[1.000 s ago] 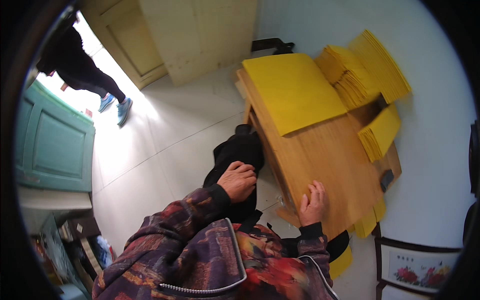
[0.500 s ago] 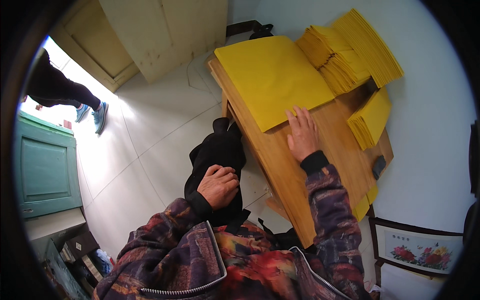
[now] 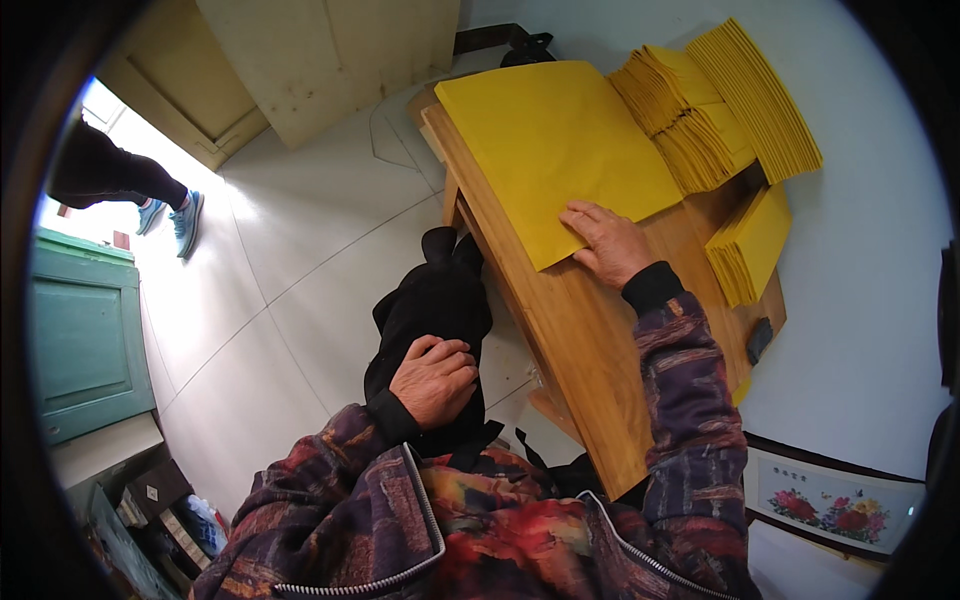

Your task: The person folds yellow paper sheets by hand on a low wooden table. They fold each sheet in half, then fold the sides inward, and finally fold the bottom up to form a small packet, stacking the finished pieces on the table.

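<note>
My left hand (image 3: pixel 434 381) rests on my black-trousered leg (image 3: pixel 425 310), its fingers curled together and nothing visible in them. On the wooden table (image 3: pixel 590 350) lies a large flat yellow sheet (image 3: pixel 560 140), which looks like paper or thin felt. My right hand (image 3: pixel 612 243) is at the sheet's near edge. Its fingers bend over the top, and the thumb sits at the edge close to the near corner. Whether the thumb tip is under the sheet is hard to see.
Folded yellow stacks (image 3: pixel 690 120) stand at the table's back, with a fanned yellow stack (image 3: pixel 755 100) by the wall. Another yellow bundle (image 3: pixel 750 245) and a small dark object (image 3: pixel 759 340) lie to the right. A person's legs (image 3: pixel 120 175) show at the left doorway, near a green cabinet (image 3: pixel 85 340).
My right hand has gone from spread fingers beside the sheet's edge to bent fingers over it. My left hand stays on my leg. The view has shifted slightly.
</note>
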`<state>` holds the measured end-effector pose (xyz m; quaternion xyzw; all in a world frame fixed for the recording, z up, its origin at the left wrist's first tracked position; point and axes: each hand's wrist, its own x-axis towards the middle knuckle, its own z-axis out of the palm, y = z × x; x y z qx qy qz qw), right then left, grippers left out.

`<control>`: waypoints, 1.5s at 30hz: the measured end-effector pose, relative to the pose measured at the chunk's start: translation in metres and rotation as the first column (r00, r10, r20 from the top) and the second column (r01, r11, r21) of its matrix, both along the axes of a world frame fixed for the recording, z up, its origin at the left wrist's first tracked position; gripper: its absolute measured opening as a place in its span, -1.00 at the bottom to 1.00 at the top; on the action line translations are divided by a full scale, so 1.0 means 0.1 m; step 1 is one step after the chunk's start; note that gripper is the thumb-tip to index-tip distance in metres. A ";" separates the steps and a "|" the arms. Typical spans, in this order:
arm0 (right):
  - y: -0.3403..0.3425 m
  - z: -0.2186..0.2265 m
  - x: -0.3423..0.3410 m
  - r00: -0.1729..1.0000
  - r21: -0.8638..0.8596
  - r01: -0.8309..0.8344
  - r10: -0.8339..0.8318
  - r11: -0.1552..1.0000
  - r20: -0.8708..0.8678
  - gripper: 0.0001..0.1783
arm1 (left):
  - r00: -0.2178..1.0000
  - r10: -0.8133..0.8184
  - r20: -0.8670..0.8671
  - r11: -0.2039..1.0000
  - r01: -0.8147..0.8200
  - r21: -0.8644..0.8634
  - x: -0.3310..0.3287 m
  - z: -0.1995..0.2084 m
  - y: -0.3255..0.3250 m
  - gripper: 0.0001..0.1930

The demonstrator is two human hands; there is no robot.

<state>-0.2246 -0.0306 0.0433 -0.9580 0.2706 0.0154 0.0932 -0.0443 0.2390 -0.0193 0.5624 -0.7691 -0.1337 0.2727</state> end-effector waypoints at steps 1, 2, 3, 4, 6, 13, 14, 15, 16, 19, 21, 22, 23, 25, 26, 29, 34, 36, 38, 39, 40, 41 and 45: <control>-0.01 0.02 0.01 1.000 0.017 0.006 -0.006 1.000 -0.022 -0.47 | 1.000 0.001 -0.006 1.000 -0.001 -0.006 0.01 0.00 0.00 -0.81; -0.02 0.04 0.01 1.000 0.031 0.002 -0.002 1.000 -0.024 -0.48 | 1.000 0.002 -0.009 1.000 -0.002 -0.009 0.02 -0.01 0.01 -0.81; -0.04 0.05 0.02 0.999 0.045 0.008 -0.006 0.999 -0.031 -0.50 | 1.000 0.002 -0.004 1.000 -0.002 -0.010 0.03 -0.01 0.01 -0.81; -0.05 0.05 0.02 1.000 0.061 0.004 -0.003 0.998 -0.028 -0.51 | 1.000 0.003 -0.012 1.000 -0.004 -0.013 0.04 -0.01 0.01 -0.81; -0.09 0.05 0.00 1.000 0.119 0.016 -0.013 0.993 -0.024 -0.53 | 1.000 0.002 -0.008 1.000 -0.002 -0.012 0.05 -0.02 0.02 -0.81; -0.25 -0.01 -0.05 0.997 0.216 0.007 -0.023 0.976 0.069 -0.61 | 0.997 0.000 -0.079 0.997 0.006 0.083 0.08 0.13 0.01 -0.78; -0.27 -0.01 -0.04 0.994 0.289 0.049 -0.075 0.956 0.080 -0.66 | 0.993 -0.005 -0.115 0.993 0.018 0.119 0.11 0.18 0.01 -0.78; -0.29 0.00 -0.04 0.988 0.364 0.104 -0.137 0.925 0.065 -0.71 | 0.989 -0.010 -0.149 0.988 0.033 0.152 0.15 0.24 -0.02 -0.78; -0.30 -0.01 -0.03 0.980 0.442 0.141 -0.188 0.886 0.066 -0.76 | 0.977 0.015 -0.212 0.985 0.022 0.170 0.18 0.29 -0.09 -0.77; -0.33 -0.01 -0.03 0.984 0.424 0.057 -0.123 0.904 0.131 -0.85 | 0.940 0.078 -0.332 0.988 -0.027 0.155 0.29 0.42 -0.41 -0.76; -0.34 -0.04 -0.03 0.978 0.435 0.067 -0.146 0.898 0.150 -0.87 | 0.899 0.099 -0.426 0.995 -0.078 0.065 0.29 0.46 -0.77 -0.77; -0.35 -0.04 -0.04 0.975 0.452 0.071 -0.157 0.889 0.155 -0.88 | 0.861 0.159 -0.483 0.987 -0.132 0.090 0.27 0.45 -0.98 -0.76; -0.36 -0.05 -0.05 0.975 0.464 0.075 -0.163 0.883 0.153 -0.87 | 0.836 0.220 -0.502 0.973 -0.151 0.176 0.26 0.44 -1.16 -0.75; -0.36 -0.05 -0.06 0.975 0.476 0.064 -0.156 0.877 0.157 -0.87 | 0.779 0.268 -0.567 0.946 -0.102 0.307 0.26 0.37 -1.50 -0.71; -0.36 -0.04 -0.06 0.975 0.482 0.074 -0.166 0.873 0.149 -0.86 | 0.713 0.298 -0.634 0.920 -0.036 0.391 0.26 0.33 -1.62 -0.70; -0.34 0.00 -0.05 0.982 0.459 0.085 -0.152 0.884 0.112 -0.91 | 0.534 0.313 -0.785 0.887 0.131 0.443 0.30 0.15 -1.75 -0.69; -0.31 0.01 -0.08 0.978 0.487 0.099 -0.176 0.868 0.115 -0.87 | 0.176 0.364 -0.914 0.890 0.224 0.398 0.45 -0.09 -1.69 -0.70; -0.31 -0.03 -0.09 0.978 0.462 0.060 -0.144 0.885 0.149 -0.85 | 0.195 0.331 -0.923 0.910 0.192 0.367 0.48 -0.13 -1.68 -0.68; -0.31 -0.08 -0.09 0.977 0.390 0.022 -0.103 0.921 0.188 -0.82 | 0.157 0.326 -0.932 0.923 0.160 0.349 0.47 -0.16 -1.70 -0.68; -0.28 -0.11 -0.10 0.962 0.374 -0.004 -0.098 0.927 0.253 -0.81 | 0.135 0.313 -0.940 0.929 0.162 0.332 0.46 -0.16 -1.70 -0.68; -0.23 -0.13 -0.10 0.953 0.363 0.015 -0.123 0.932 0.276 -0.80 | 0.116 0.317 -0.941 0.930 0.156 0.333 0.46 -0.17 -1.70 -0.67; -0.18 -0.15 -0.11 0.948 0.352 0.056 -0.161 0.934 0.276 -0.79 | 0.040 0.302 -0.952 0.946 0.107 0.305 0.45 -0.18 -1.68 -0.65; 0.26 -0.14 -0.28 0.786 0.198 0.184 -0.265 0.963 0.558 -0.76 | -0.103 0.293 -0.950 0.949 -0.090 0.303 0.58 -0.21 -1.47 -0.59</control>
